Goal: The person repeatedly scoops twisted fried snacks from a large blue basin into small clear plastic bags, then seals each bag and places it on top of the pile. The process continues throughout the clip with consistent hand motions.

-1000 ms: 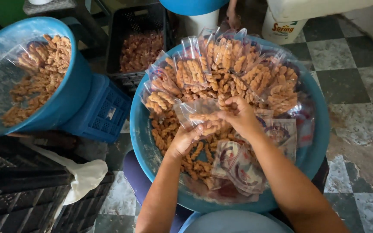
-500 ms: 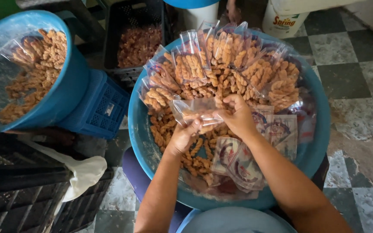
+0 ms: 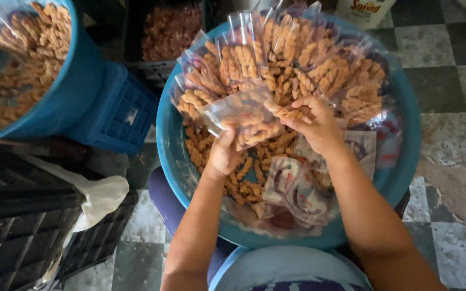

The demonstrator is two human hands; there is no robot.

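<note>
Holding a clear bag (image 3: 241, 116) of twisted snacks (image 3: 260, 132) over the big blue basin (image 3: 171, 156): left hand (image 3: 223, 156) pinching it from below, right hand (image 3: 314, 121) with fingers (image 3: 284, 112) clenched on its mouth. Keeping the opening upright and taut, a judgement. Beyond the fingers, filled bags (image 3: 297, 54) stacking, too many to count. Further left, one second basin (image 3: 55, 102) and one blue crate (image 3: 117, 110).
</note>
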